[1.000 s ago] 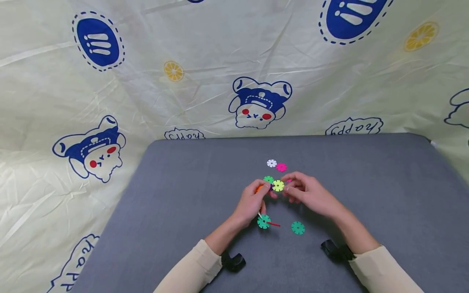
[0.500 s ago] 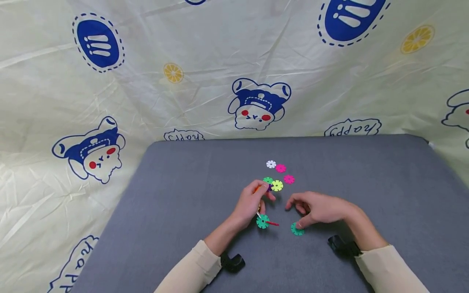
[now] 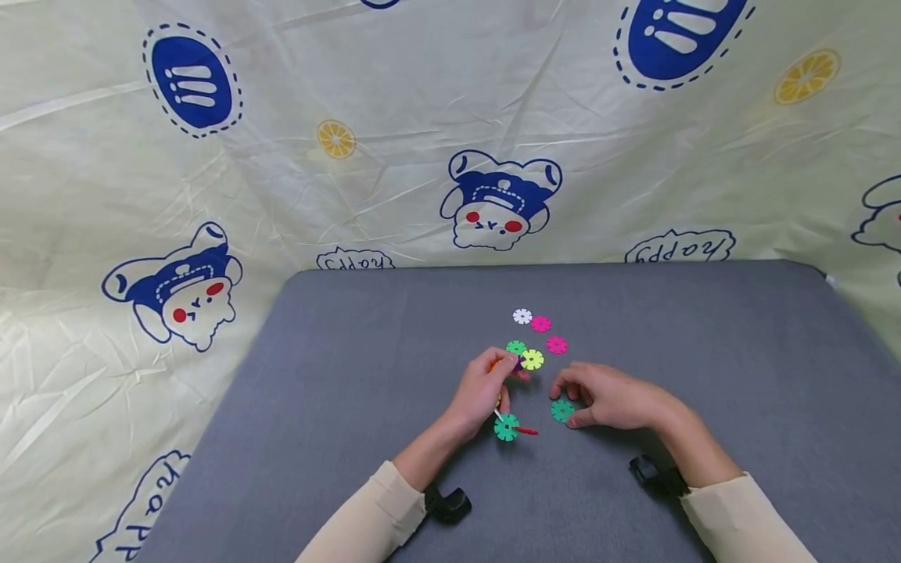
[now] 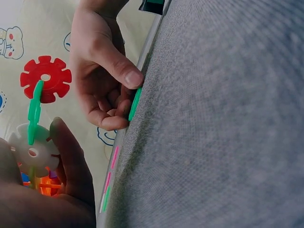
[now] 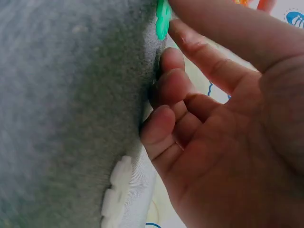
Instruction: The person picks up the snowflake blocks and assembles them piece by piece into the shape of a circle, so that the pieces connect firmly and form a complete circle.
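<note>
My left hand (image 3: 479,391) grips a cluster of joined notched plastic discs above the table. In the left wrist view a red disc (image 4: 46,95), an edge-on green disc (image 4: 34,114) and a white disc (image 4: 21,142) of that cluster show. Orange, purple and blue parts are mostly hidden by the fingers. A yellow disc (image 3: 533,360) stands at the cluster's far end. My right hand (image 3: 619,395) pinches a loose green disc (image 3: 561,411) between thumb and forefinger, low at the tabletop; its other fingers curl inward.
Beyond the hands lie a white disc (image 3: 522,316), two pink discs (image 3: 540,324) and a light green disc (image 3: 516,348). Close to the right hand's palm side, a white notched piece (image 5: 116,192) lies on the grey table (image 3: 366,352). A printed sheet (image 3: 394,195) hangs behind.
My right hand has left the yellow disc, come nearer and taken hold of the loose green disc, shifting it slightly away and left. The left hand stays nearly still.
</note>
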The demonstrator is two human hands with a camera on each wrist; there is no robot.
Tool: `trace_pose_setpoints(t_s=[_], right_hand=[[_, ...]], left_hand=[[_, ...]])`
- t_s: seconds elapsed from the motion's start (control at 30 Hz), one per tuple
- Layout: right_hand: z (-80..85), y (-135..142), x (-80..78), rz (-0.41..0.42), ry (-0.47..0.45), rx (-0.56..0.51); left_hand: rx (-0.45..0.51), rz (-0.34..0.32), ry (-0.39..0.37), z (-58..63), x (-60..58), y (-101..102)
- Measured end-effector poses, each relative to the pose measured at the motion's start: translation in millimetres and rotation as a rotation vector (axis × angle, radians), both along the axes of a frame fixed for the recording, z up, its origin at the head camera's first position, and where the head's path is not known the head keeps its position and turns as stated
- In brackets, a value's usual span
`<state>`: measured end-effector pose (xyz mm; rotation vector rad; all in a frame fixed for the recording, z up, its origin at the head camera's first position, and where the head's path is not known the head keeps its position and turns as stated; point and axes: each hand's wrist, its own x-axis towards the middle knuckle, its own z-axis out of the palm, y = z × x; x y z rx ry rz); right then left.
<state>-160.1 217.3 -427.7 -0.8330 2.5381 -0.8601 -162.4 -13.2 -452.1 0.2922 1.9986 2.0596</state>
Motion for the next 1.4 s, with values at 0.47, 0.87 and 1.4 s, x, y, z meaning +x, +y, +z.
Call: trace_pose_setpoints(t_s=[0.47, 0.87, 1.4], right_hand=[[-1.0, -1.2, -2.2, -0.178, -0.031, -0.169], [6.8, -7.1, -0.9, -0.303, 0.106, -0.311], [4.6, -18.3, 2.4, -0.301, 0.239, -0.333]], left_hand=[[-0.029, 0.025, 0.004, -0.8, -0.9, 1.0], [-0.013, 0.029, 0.007, -3.3, -2.0, 1.0], [-0.025, -0.021, 0.033, -1.4, -1.1, 0.5]])
